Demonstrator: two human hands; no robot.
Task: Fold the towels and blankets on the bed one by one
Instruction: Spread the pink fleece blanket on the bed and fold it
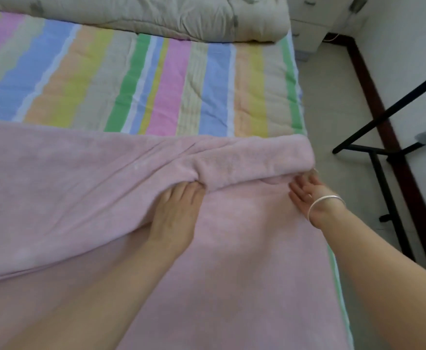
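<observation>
Both hands are down on the pink blanket point(80, 185), so let's see where you stand. Your left hand point(177, 210) lies flat, back up, fingers straight, their tips slipped under the raised fold point(252, 160). Your right hand point(307, 195), the one with the silver bangle point(325, 203), reaches to that fold's end at the right edge of the bed point(294, 102). Its fingers are stretched out, but the tips vanish under the cloth, so I cannot tell whether they pinch it.

The blanket covers the near part of the bed from the left edge to the right. Only its far right corner is turned back into a soft roll, with a slack diagonal crease running toward the near left.

By my reckoning you're early. This first fold is barely started and the blanket mostly lies open. Beyond it the striped sheet point(156, 84) shows bare, and a beige comforter point(156, 16) sits bunched along the far edge, not folded neatly. I spot no towels from here.
</observation>
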